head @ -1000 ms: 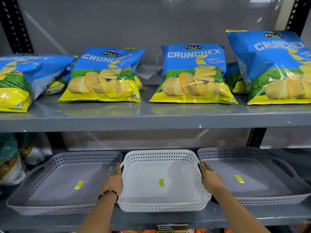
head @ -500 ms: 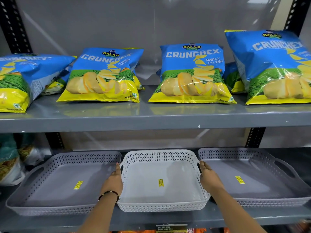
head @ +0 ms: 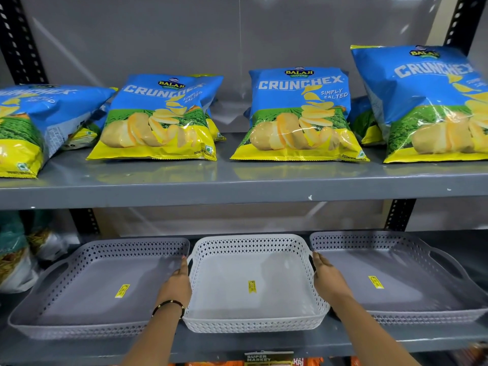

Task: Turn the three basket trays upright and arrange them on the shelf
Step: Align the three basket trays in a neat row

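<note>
All three basket trays sit open side up on the lower shelf [head: 264,347], side by side in a row. The white basket tray [head: 253,283] is in the middle. A grey basket tray [head: 100,286] is on its left and another grey basket tray [head: 396,278] is on its right, each just beside it.

Not much has changed in the last second. The white tray has stayed in the same spot between the two grey ones, and both hands have stayed on it. The left hand [head: 177,283] lies flat against the white tray's left wall, and the right hand [head: 327,281] lies flat against its right wall. The fingers look straight and close together, pressing the tray from both sides. I cannot tell if any fingers hook under the rim or through the side handles.

Because nothing is moving, the job looks almost done. The trays are turned the right way and lined up. What seems left is a small nudge to square the white tray, then letting go.

The chip bags [head: 298,114] on the upper shelf [head: 237,186] are not touched.
</note>
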A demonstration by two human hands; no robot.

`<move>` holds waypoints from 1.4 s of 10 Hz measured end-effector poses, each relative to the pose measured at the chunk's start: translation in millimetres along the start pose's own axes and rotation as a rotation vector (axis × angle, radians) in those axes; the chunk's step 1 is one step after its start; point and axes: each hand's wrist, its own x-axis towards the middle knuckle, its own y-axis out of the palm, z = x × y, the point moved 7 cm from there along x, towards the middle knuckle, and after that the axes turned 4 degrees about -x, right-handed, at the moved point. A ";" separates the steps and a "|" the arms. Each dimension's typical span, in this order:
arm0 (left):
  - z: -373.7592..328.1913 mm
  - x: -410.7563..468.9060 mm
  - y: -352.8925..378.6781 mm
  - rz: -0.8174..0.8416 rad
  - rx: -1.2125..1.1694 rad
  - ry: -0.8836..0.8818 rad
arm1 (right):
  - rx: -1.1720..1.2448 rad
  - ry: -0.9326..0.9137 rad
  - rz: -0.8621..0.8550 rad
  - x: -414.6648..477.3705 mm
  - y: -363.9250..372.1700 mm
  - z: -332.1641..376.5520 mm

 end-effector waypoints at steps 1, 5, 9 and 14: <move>0.5 -2.3 -2.6 -0.013 0.031 -0.009 | -0.002 -0.002 -0.006 -0.1 0.1 -0.1; -5.1 -2.3 -2.9 -0.024 0.121 0.025 | -0.001 -0.012 -0.011 -1.1 -1.4 -0.1; -4.0 8.5 -1.3 -0.040 0.026 0.010 | -0.013 -0.011 -0.019 6.3 -2.0 1.9; -4.3 9.1 3.1 -0.075 0.120 0.028 | -0.031 0.007 -0.004 3.0 -0.8 1.7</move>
